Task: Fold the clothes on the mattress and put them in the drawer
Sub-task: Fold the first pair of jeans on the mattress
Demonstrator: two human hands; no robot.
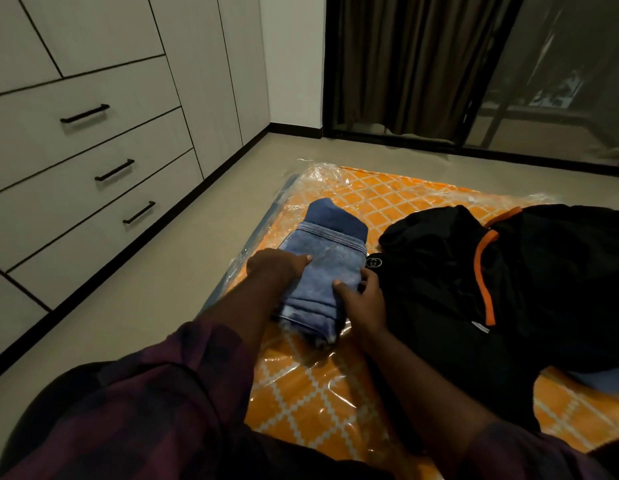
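Room: pale floor (169, 271) underfoot; a white wardrobe (204, 81) runs along your 9 to 11 o'clock; a dark curtain (415, 64) hangs at 12 o'clock, with a glass door (561, 98) at 1 to 2 o'clock
Drawers: three drawers (58, 161) stacked at your 9 o'clock, all closed; each has a black bar handle (114, 169)
Surface: the mattress (318, 393) lies flat on the floor; orange with a white lattice print, wrapped in crinkled clear plastic
Task's thing: the folded jeans (325, 268) sit on the mattress near its left edge, straight ahead of you at 12 o'clock
Left hand: your left hand (277, 268) grips the denim's left side; thumb laid on top, the other fingers tucked out of sight
Right hand: your right hand (363, 303) holds the right side; thumb pressed on top, fingers curled round the edge
Unfolded: a black garment (457, 271) with orange trim lies heaped at 3 o'clock of the jeans, touching them
Sleeves: dark checked sleeves (145, 410) cover your forearms
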